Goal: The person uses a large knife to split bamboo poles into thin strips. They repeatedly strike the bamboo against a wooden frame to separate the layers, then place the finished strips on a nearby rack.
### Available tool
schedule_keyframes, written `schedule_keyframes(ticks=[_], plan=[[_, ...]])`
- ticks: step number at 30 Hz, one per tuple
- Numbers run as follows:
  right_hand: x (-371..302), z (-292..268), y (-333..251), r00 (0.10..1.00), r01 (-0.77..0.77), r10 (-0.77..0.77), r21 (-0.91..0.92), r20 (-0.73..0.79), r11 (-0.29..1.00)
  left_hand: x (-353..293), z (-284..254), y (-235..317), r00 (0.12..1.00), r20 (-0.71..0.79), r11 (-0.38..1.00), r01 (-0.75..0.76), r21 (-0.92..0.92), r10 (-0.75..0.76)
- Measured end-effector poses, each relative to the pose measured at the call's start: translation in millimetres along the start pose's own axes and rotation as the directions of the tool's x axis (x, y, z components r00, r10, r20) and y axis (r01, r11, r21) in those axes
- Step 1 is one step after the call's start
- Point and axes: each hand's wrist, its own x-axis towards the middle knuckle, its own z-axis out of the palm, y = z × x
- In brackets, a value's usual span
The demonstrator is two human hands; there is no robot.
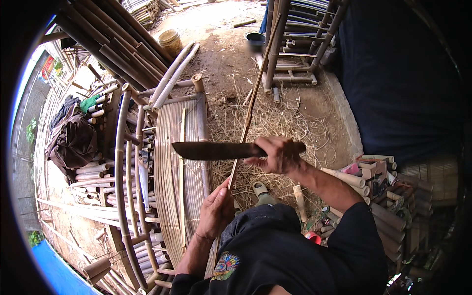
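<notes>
My right hand point(279, 155) is closed round the handle of a machete point(211, 150), whose broad dark blade points left and lies across a long thin bamboo strip point(251, 105). Below the blade, my left hand point(216, 209) grips that strip between thumb and fingers. The strip slants from beside my body up to the far bamboo rack. Blade and strip overlap in view; whether the edge touches the strip I cannot tell. Left of my hands stands a bamboo bench point(169, 142) with a slatted top, and a loose pale strip point(182, 167) lies along it.
Thin shavings point(280, 123) litter the dirt floor ahead. A bamboo rack point(300, 49) stands far right, near a dark cloth sheet point(398, 78). Cut bamboo pieces point(388, 216) are heaped at right. Far left are bamboo poles point(113, 44), a bucket point(170, 42) and a brown cloth point(73, 140).
</notes>
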Motion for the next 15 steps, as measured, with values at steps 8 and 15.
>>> schedule_keyframes(ticks=[8,15], plan=[[8,-2,11,0.999,-0.051,0.052,-0.078,0.01,0.996,-18,-12,-7,1.0,0.014,0.999,0.003,0.05,-0.003],[21,-23,60,0.982,-0.186,0.182,-0.114,-0.048,0.976,-57,-43,-17,0.998,0.031,0.995,0.058,0.082,-0.061]])
